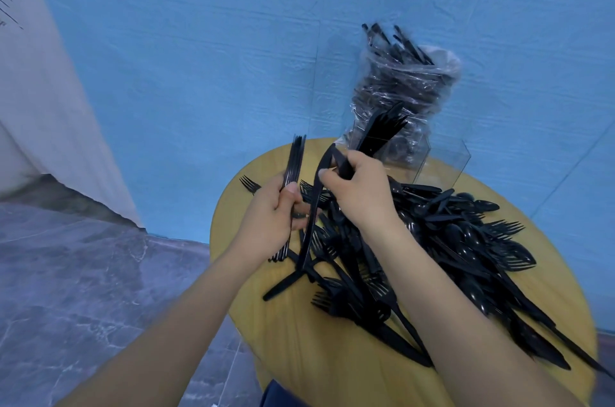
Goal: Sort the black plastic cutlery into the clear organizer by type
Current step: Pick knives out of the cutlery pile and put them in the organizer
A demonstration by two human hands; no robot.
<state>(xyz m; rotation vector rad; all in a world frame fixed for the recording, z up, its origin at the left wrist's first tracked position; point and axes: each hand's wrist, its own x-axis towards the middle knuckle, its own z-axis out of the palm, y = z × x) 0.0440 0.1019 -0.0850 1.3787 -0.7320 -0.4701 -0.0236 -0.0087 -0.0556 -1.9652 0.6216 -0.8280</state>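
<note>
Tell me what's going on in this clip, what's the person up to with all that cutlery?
A person is sorting black plastic cutlery at a round yellow table. The left hand holds a bunched stack of pieces upright, while the right hand grips a bundle of forks and pinches a single knife lifted from the loose pile. The clear organizer stands at the table's far edge beside a plastic-wrapped pack of cutlery.

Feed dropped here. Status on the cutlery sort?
Left hand grips knives. Right hand grips forks plus one knife. Organizer behind loose pile. Nothing blocking.
</note>
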